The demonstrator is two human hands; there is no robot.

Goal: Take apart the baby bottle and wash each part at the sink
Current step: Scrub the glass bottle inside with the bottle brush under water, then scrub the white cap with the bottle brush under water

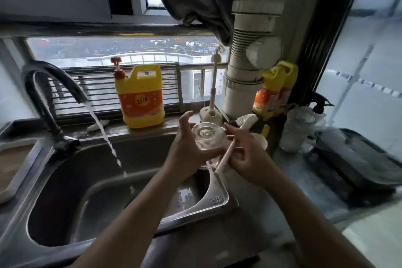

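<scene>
Steel sink (pixel 217 200) lies nearest; over its right edge the left hand (pixel 185 150) grips the clear bottle body (pixel 206 137), base towards the camera, and the right hand (pixel 248 156) clasps a slim pale handle (pixel 225 158) against it. Beyond, the tap (pixel 42 106) runs beside a yellow detergent jug (pixel 141 98).

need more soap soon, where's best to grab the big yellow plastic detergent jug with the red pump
Take the loop handle on top of the yellow plastic detergent jug, from the front and above. The jug stands upright on the sill with the handle slot facing the sink; the red pump rises at its left corner, so keep fingers right of it.
</scene>
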